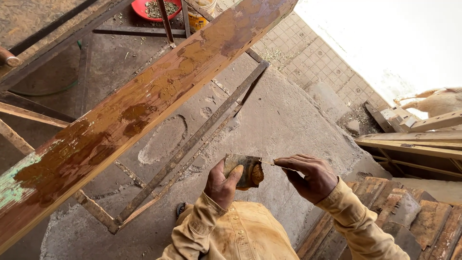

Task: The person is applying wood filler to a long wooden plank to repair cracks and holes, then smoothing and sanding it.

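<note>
Meanwhile, the left hand [222,185] grips a metal scraper [242,169] carrying brown putty [257,174], the right hand [310,177] pinching a thin blade [275,163] beside it; beyond the stained plank [144,106], a red bowl [155,8] holds greenish scraps.

Long wooden plank [144,96] running diagonally from lower left to upper right, patched with brown filler, green paint at its lower end. Under the plank, a metal frame [192,144] on grey concrete floor [288,115]. Beyond the plank's upper end, a red bowl [144,7] of greenish bits beside a yellowish bucket [202,14]. Right of the plank, tiled paving [317,62], then stacked timber [418,139]. Lower right, well clear of the plank, stained boards [409,216].
</note>
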